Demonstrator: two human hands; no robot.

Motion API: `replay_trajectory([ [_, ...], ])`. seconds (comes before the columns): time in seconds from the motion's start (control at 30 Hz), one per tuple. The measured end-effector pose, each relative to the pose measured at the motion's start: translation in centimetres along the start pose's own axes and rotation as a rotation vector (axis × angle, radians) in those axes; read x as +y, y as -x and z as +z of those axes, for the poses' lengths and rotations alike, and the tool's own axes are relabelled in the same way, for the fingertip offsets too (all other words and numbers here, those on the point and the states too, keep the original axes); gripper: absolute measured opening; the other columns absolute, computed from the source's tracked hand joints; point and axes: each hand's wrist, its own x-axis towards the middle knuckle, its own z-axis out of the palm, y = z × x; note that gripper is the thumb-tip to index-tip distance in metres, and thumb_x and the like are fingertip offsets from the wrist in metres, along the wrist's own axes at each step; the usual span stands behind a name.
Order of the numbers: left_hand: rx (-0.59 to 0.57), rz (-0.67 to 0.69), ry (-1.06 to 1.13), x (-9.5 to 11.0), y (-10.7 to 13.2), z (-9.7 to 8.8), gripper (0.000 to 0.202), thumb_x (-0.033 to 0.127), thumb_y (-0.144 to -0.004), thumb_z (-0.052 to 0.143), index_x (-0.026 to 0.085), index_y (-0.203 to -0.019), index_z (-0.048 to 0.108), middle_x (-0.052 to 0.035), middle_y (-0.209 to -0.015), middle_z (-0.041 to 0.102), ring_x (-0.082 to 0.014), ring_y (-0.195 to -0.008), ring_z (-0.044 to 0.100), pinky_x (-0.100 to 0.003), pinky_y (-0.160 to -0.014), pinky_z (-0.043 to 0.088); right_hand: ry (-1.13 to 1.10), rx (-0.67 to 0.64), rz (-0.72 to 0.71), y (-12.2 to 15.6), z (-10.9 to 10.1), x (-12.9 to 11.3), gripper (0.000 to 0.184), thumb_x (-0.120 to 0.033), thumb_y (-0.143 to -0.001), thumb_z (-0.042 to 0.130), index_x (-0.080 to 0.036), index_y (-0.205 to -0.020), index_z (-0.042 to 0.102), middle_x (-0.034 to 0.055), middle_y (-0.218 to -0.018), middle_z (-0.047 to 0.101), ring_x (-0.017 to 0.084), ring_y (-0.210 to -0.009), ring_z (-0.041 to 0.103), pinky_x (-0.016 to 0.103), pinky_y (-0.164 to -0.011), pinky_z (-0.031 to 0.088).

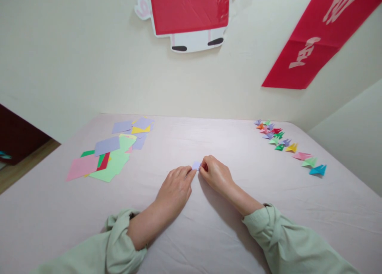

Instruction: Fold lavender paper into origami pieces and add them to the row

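A small light-purple piece of folded paper lies on the cloth-covered table between my hands. My left hand rests low over the table, its thumb and fingertips closed on the paper's left edge. On the opposite side, my right hand pinches the paper's right edge between curled fingers and thumb. The fingertips hide part of the paper, so its exact folds cannot be made out.
Loose sheets of coloured paper, such as a pink sheet and a purple sheet, overlap at the left. Several small folded paper figures, including a blue one, form a line at the right. A wall stands behind the table.
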Motion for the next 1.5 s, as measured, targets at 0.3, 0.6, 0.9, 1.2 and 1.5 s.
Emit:
replay_trajectory([
  [0.3,0.024,-0.008,-0.024,0.1,0.0,0.3,0.047,0.007,-0.083,0.044,0.018,-0.128,0.049,-0.0098,-0.124,0.058,-0.0242,-0.117,0.051,-0.041,-0.100,0.042,0.014,0.015,-0.001,-0.1,0.2,0.0,0.008,-0.020,-0.085,0.050,-0.020,-0.078,0.052,-0.0002,-0.081,0.058,0.012,-0.069,0.050,0.024,-0.057,0.024],
  [0.6,0.080,0.003,-0.110,0.5,0.1,0.6,0.047,0.007,-0.084,0.045,0.013,-0.130,0.050,-0.0120,-0.133,0.056,-0.0262,-0.122,0.050,-0.043,-0.104,0.039,0.017,0.004,-0.012,-0.4,0.3,0.1,0.009,-0.020,-0.086,0.050,-0.020,-0.077,0.052,0.0004,-0.080,0.056,0.012,-0.069,0.049,0.024,-0.058,0.027],
  [0.9,0.010,0.024,-0.077,0.3,-0.3,0.5,0.047,0.011,-0.087,0.044,0.016,-0.133,0.049,-0.0095,-0.132,0.057,-0.0249,-0.121,0.050,-0.042,-0.103,0.040,-0.088,-0.009,-0.067,-0.4,-0.2,0.8,0.009,-0.013,-0.082,0.051,-0.018,-0.074,0.052,-0.0006,-0.075,0.054,0.012,-0.068,0.048,0.024,-0.063,0.032],
  [1.2,0.008,0.033,-0.084,0.4,-0.3,0.3,0.045,0.012,-0.088,0.045,0.017,-0.132,0.050,-0.0092,-0.132,0.058,-0.0249,-0.120,0.050,-0.042,-0.102,0.040,-0.103,-0.049,-0.234,1.2,-1.0,0.5,0.029,-0.006,-0.088,0.043,-0.020,-0.102,0.064,0.0046,-0.108,0.062,0.013,-0.090,0.060,0.023,-0.076,0.044],
  [1.5,0.011,0.006,-0.173,-0.2,0.5,0.4,0.046,0.010,-0.086,0.044,0.014,-0.132,0.049,-0.0112,-0.133,0.057,-0.0264,-0.120,0.051,-0.043,-0.098,0.041,0.284,-0.057,-0.344,2.6,-0.6,0.1,0.025,-0.009,-0.090,0.049,-0.019,-0.107,0.065,0.0087,-0.109,0.067,0.022,-0.097,0.058,0.034,-0.081,0.048],
])
